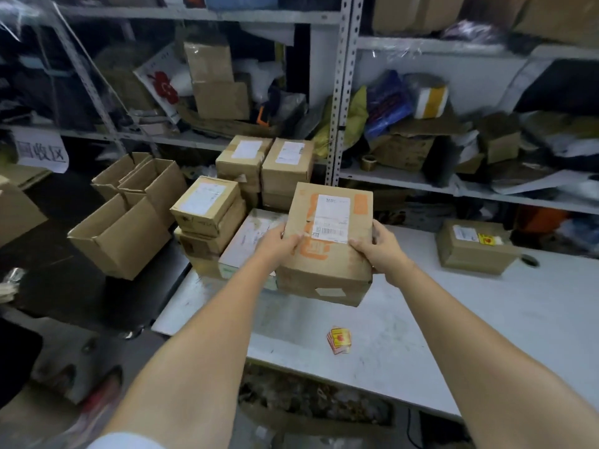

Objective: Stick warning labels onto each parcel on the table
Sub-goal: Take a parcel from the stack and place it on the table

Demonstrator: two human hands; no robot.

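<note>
A cardboard parcel (327, 254) with orange print and a white shipping label is held above the white table (486, 319). My left hand (280, 243) grips its left side and my right hand (381, 247) grips its right side. A small stack of red and yellow warning labels (339, 340) lies on the table in front of me. A stack of parcels (207, 209) with shipping labels stands at the table's left end. At the right rear sits a parcel (475, 247) with a warning label stuck on its top.
Metal shelves (343, 92) crammed with boxes, bags and tape rolls stand behind the table. Open empty cartons (126, 222) sit on the floor to the left. A cable hole (530, 260) is in the table beside the labelled parcel.
</note>
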